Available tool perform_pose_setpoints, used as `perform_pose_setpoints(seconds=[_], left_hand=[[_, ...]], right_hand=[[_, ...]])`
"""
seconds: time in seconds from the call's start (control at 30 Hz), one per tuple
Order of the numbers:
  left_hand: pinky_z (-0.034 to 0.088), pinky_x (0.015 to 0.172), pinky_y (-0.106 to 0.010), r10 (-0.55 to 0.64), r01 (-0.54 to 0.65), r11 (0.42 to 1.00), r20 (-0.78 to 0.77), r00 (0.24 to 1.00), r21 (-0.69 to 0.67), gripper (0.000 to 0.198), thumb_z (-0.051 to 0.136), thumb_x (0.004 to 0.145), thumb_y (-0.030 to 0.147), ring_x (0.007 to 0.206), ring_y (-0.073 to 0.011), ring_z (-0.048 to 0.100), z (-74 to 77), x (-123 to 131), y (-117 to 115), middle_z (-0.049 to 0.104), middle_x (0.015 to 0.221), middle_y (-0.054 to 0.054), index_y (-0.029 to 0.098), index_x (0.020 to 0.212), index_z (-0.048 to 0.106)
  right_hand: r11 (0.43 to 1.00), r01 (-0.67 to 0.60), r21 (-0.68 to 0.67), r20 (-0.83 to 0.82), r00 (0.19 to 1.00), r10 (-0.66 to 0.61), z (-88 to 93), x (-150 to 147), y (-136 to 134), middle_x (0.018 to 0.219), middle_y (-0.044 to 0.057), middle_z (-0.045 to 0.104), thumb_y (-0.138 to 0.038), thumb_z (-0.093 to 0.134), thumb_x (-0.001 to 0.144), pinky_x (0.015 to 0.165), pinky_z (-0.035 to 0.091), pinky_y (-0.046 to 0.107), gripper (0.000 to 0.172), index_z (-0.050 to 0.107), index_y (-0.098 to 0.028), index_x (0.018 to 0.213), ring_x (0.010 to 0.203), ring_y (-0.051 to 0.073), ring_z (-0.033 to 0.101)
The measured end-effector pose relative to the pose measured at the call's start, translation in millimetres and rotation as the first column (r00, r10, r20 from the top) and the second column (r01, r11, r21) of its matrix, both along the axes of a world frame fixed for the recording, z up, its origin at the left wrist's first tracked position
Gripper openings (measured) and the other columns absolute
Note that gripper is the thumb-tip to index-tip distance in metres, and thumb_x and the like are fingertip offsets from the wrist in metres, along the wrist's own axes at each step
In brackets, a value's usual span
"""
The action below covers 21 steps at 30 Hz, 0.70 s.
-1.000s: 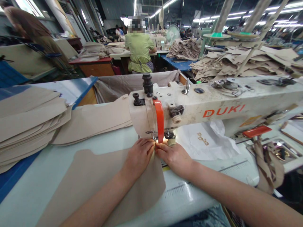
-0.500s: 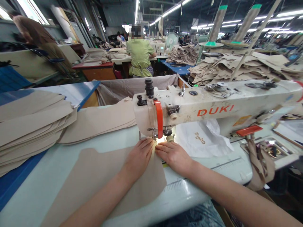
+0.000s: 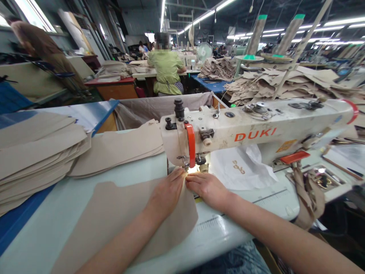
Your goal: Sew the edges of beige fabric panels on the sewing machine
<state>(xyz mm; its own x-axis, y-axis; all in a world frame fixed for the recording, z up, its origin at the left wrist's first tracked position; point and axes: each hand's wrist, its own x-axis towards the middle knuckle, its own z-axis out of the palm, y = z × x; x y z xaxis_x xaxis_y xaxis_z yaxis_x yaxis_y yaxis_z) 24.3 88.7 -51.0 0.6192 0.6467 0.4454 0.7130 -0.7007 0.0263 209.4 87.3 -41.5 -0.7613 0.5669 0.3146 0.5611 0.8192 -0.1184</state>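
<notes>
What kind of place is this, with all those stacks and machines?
It looks like a sewing workshop or factory. There's a sewing machine marked DUKI right in front, a stack of cut beige pieces at the left, and tall thread cones beyond the machine.

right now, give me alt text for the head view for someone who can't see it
The left hand lies on a beige piece, close beside the right hand, at the lit end of a white DUKI sewing machine. More beige pieces lie stacked at picture left; beyond, a person in green faces away.
</notes>
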Motion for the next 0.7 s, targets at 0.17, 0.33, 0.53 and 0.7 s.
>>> perform_pose_setpoints(seconds=[0.17, 0.33, 0.53, 0.7], left_hand=[[0.05, 0.093, -0.032, -0.013, 0.013, 1.0, 0.015, 1.0, -0.009, 0.035, 0.032, 0.09, 0.006, 0.105, -0.0207, 0.062, -0.2, 0.8, 3.6, 0.069, 0.103, -0.012, 0.009, 0.105, 0.063], [0.051, 0.09, -0.032, 0.0, 0.001, 1.0, 0.021, 1.0, -0.022, 0.034, 0.033, 0.089, 0.006, 0.104, -0.0212, 0.062, 0.8, 1.7, 5.4, 0.07, 0.101, -0.013, 0.01, 0.104, 0.064], [0.05, 0.091, -0.032, 0.033, -0.033, 0.999, 0.01, 0.999, -0.04, 0.035, 0.033, 0.088, 0.005, 0.1, -0.0203, 0.063, 3.4, 3.0, 6.0, 0.07, 0.1, -0.011, 0.013, 0.1, 0.065], [0.05, 0.091, -0.031, 0.033, -0.031, 0.999, 0.048, 0.998, -0.042, 0.035, 0.034, 0.087, 0.007, 0.102, -0.0207, 0.063, 2.7, 2.6, 6.2, 0.07, 0.103, -0.011, 0.012, 0.102, 0.065]], right_hand=[[0.999, 0.019, -0.04, 0.023, 1.0, -0.018, 1.9, -1.8, 1.9, 0.11, 0.011, 0.067, -0.014, 0.056, 0.088, 0.091, 0.05, 0.031, 0.011, 0.065, -0.009, 0.094, 0.106, 0.021, 0.06], [0.998, 0.019, -0.066, 0.02, 1.0, -0.017, 0.5, -0.8, 4.0, 0.107, 0.012, 0.068, -0.014, 0.053, 0.09, 0.09, 0.05, 0.032, 0.013, 0.064, -0.01, 0.096, 0.107, 0.02, 0.059], [0.997, 0.012, -0.08, 0.015, 1.0, -0.011, -0.2, 0.2, 6.2, 0.108, 0.012, 0.067, -0.013, 0.049, 0.092, 0.088, 0.05, 0.03, 0.013, 0.062, -0.013, 0.094, 0.105, 0.018, 0.06], [0.997, 0.019, -0.076, 0.031, 0.999, -0.017, 0.5, -1.1, 6.4, 0.109, 0.011, 0.066, -0.014, 0.05, 0.092, 0.088, 0.05, 0.029, 0.013, 0.063, -0.013, 0.093, 0.104, 0.017, 0.06]])
